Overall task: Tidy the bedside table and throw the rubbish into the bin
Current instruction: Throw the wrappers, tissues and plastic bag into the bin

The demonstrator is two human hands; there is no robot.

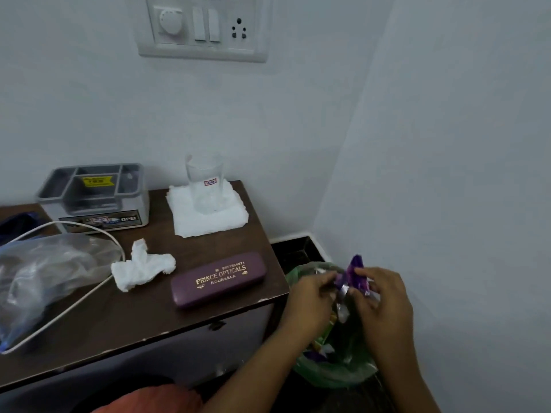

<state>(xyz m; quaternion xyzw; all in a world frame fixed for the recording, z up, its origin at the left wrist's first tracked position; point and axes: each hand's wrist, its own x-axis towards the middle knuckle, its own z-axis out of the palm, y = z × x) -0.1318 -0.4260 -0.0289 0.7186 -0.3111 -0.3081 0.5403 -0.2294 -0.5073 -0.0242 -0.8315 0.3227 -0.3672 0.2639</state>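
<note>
Pale grey-white walls meet in a corner behind a dark brown bedside table [143,311], the landmark for everything else. Nearest, off the table's right front corner and lower than its top, both hands work together above the bin [334,374], which is lined with a green bag and already holds scraps of wrapper. The left hand [310,296] and the right hand [384,296] pinch a purple, foil-lined wrapper [353,274] between their fingertips, one hand on each side, so both are closed on it directly over the bin's mouth.

On the table's front left lies a clear plastic bag [44,272], with a white cable [89,293] looping around it. Just right of the bag, near the middle of the top, sits a crumpled white tissue [140,268]. Right of the tissue, close to the table's right edge, a maroon spectacle case [219,278] lies flat with gold lettering facing up.

Farther back, at the table's right rear, an empty drinking glass [205,186] stands upright on a folded white tissue pad [208,216]. At the left rear a grey organiser box [95,195] with open compartments sits against the wall. Above the table, a white switchboard [202,25] is mounted on the wall.
</note>
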